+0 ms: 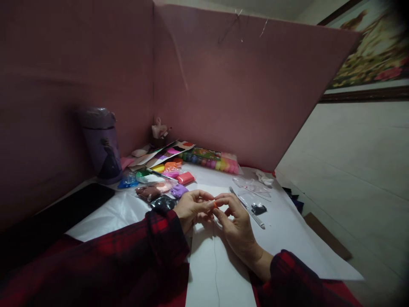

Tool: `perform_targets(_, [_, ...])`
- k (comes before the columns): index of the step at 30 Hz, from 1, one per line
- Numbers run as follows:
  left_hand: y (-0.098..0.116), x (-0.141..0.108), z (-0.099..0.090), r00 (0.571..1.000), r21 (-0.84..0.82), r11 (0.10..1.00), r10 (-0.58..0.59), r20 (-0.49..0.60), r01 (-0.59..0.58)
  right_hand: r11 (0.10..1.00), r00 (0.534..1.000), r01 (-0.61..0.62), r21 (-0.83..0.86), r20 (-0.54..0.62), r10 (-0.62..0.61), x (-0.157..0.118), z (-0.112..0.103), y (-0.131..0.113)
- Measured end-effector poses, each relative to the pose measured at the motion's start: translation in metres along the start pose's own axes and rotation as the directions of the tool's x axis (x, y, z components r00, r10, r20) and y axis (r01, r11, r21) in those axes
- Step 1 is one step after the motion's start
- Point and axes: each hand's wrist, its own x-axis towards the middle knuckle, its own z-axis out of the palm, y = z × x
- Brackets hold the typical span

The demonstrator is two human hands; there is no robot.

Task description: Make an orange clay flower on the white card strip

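The person wears a long-sleeved plaid garment in red and near-black, with a roomy left sleeve (108, 251) whose dim checks end in a thick, loose left cuff (168, 234), and a right sleeve (292, 275) showing brighter red patches by the wrist, the left hand (189, 209) and right hand (239, 228) bare.

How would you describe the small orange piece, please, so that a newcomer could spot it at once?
Over the white sheet, find where the left hand and right hand meet. The orange piece is pinched between them; unlike the larger orange packet lying farther back, it is tiny and held.
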Motion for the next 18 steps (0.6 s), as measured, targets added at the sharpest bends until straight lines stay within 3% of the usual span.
perform_targets(18, [-0.0077, 0.0035, -0.0045, 0.999, 0.097, 0.994, 0.043, 0.009, -0.044, 0.998, 0.998, -0.063, 0.025, 0.006, 0.063, 0.0007, 0.0, -0.0005])
